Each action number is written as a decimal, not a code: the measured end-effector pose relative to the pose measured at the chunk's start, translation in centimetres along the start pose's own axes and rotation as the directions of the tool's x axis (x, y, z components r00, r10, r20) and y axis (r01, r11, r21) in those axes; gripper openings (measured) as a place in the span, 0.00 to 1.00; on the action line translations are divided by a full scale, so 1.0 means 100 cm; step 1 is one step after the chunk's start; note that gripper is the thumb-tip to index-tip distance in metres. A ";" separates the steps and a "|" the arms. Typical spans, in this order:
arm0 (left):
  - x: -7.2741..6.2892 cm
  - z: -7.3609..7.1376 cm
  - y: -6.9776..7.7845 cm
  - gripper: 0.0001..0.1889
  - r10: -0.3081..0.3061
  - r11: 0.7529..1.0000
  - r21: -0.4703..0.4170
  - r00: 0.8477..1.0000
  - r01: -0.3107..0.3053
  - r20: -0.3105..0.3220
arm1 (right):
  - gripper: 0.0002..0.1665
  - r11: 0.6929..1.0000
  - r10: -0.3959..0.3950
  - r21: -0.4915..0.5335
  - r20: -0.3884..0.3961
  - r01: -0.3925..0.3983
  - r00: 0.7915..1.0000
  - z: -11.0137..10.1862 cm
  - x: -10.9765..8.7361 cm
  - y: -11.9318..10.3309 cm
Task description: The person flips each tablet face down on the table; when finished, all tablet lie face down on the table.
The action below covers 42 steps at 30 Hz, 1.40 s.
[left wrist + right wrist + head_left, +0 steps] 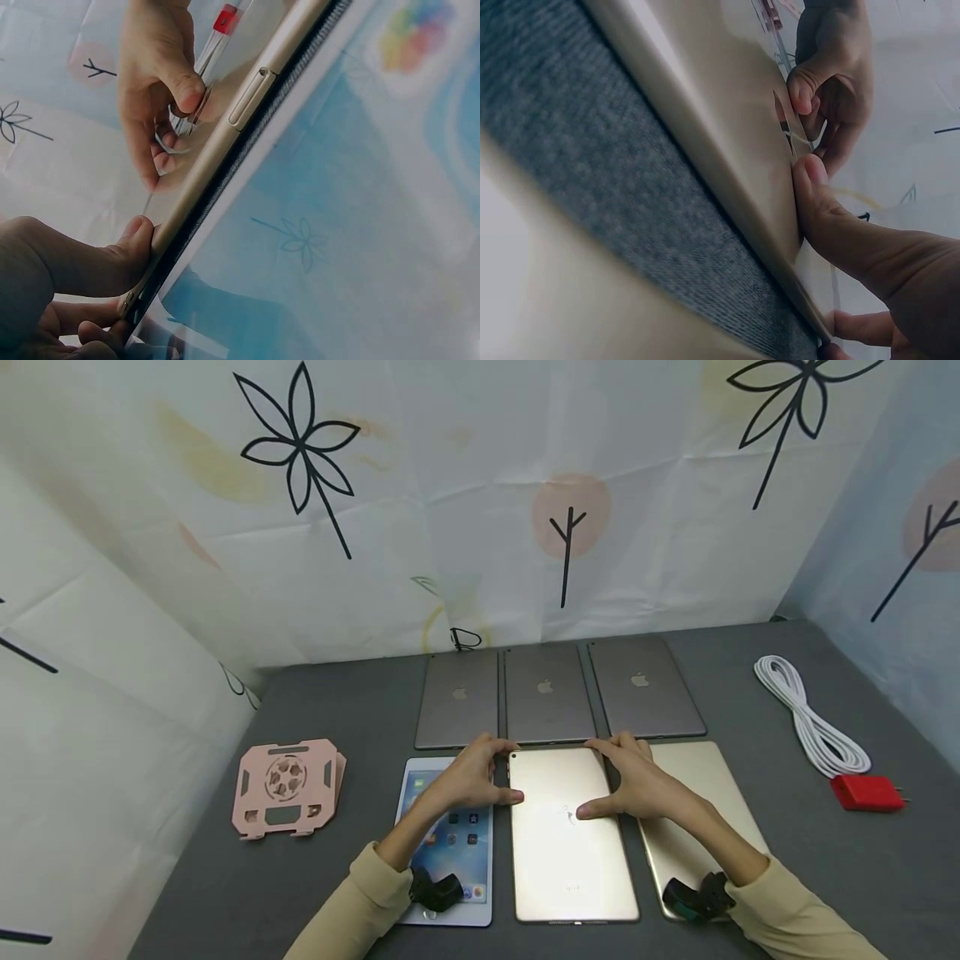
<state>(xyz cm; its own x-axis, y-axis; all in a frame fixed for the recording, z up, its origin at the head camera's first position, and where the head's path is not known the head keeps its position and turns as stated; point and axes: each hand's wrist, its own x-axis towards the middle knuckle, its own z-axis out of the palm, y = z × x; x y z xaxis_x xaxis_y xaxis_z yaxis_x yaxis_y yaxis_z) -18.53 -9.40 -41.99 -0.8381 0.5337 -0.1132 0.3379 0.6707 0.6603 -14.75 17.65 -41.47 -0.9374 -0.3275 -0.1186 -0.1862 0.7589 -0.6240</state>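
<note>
A gold tablet (573,868) lies face down in the front middle, an apple logo on its back. My left hand (472,777) grips its far left corner, thumb against the side edge (199,169). At the far right corner my right hand (641,781) holds it, with the thumb on the back and fingers at the edge (780,259). Under my left forearm lies a white-framed tablet (468,860), its screen lit with app icons. Another gold tablet (693,764) is on the right, partly hidden by my right hand and forearm.
Behind stand three grey laptops or tablets in a row: left (456,718), middle (547,714), right (648,702). A pink stand (287,785) is at the left. A coiled white cable (813,722) and red charger (868,793) lie at the right. Printed cloth (465,510) walls the grey table.
</note>
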 end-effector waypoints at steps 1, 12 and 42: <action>0.000 0.000 0.000 0.36 0.008 1.000 0.005 1.000 -0.008 -0.001 | 0.65 1.000 0.001 -0.003 0.000 -0.001 1.000 0.000 0.000 0.000; -0.001 0.001 -0.001 0.35 0.075 0.996 0.043 0.997 -0.075 -0.011 | 0.64 1.000 -0.006 -0.026 -0.020 0.005 1.000 0.001 -0.005 0.001; -0.003 -0.005 0.000 0.37 0.102 0.995 0.016 0.995 -0.102 0.023 | 0.53 0.996 -0.085 -0.001 0.055 0.085 0.995 0.001 0.000 -0.043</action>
<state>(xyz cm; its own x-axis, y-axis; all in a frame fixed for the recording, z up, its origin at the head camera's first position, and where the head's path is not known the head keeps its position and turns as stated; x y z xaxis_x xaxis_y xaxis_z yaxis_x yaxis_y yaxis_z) -18.52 -9.87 -41.59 -0.7894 0.6107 -0.0624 0.4283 0.6208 0.6566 -13.91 14.34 -38.90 -0.9006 -0.4212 -0.1070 -0.2657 0.7286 -0.6313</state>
